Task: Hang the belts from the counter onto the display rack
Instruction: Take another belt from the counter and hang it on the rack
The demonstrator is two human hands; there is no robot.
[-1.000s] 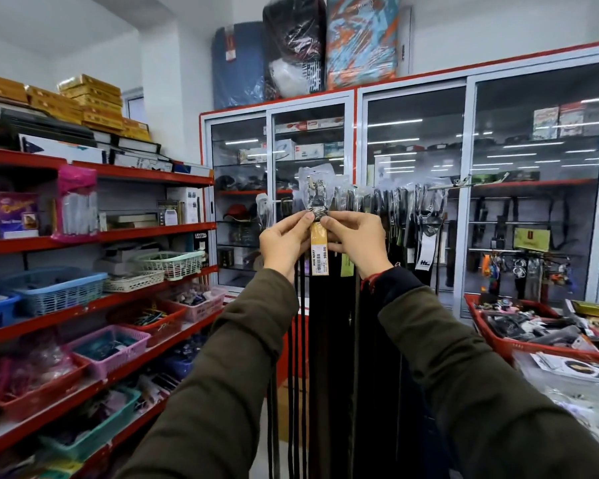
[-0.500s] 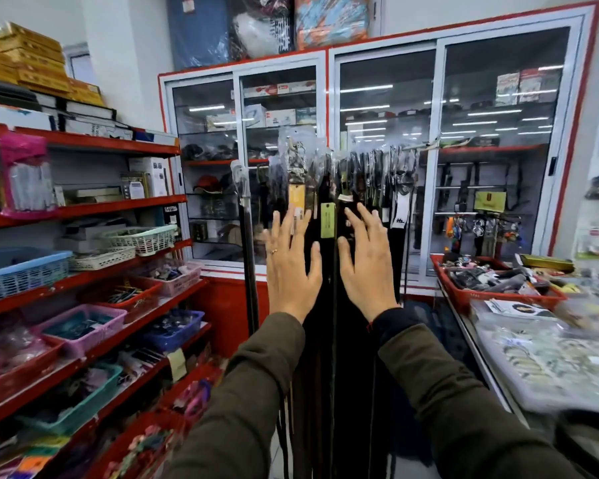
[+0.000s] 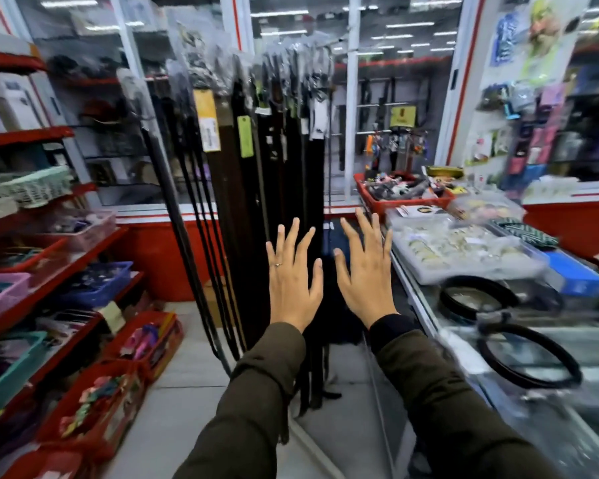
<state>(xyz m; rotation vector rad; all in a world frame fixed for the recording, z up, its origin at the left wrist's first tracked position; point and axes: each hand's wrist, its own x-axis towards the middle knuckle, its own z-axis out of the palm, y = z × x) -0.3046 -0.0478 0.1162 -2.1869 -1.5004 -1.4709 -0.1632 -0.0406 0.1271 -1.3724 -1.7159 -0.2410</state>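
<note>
Several dark belts hang in a row from the display rack, with a yellow tag and a green tag near their tops. My left hand and my right hand are both open, fingers spread, side by side in front of the lower part of the hanging belts, holding nothing. Two coiled black belts lie on the glass counter at the right, past my right arm.
Red shelves with plastic baskets of small goods line the left. On the counter sit a red tray of items, clear packets and a blue box. Glass-door cabinets stand behind the rack. The tiled floor shows below.
Both hands let go of the belt top, opened and slid down the hanging belts. The view has dropped and turned right, bringing the counter with the coiled belts into sight.
</note>
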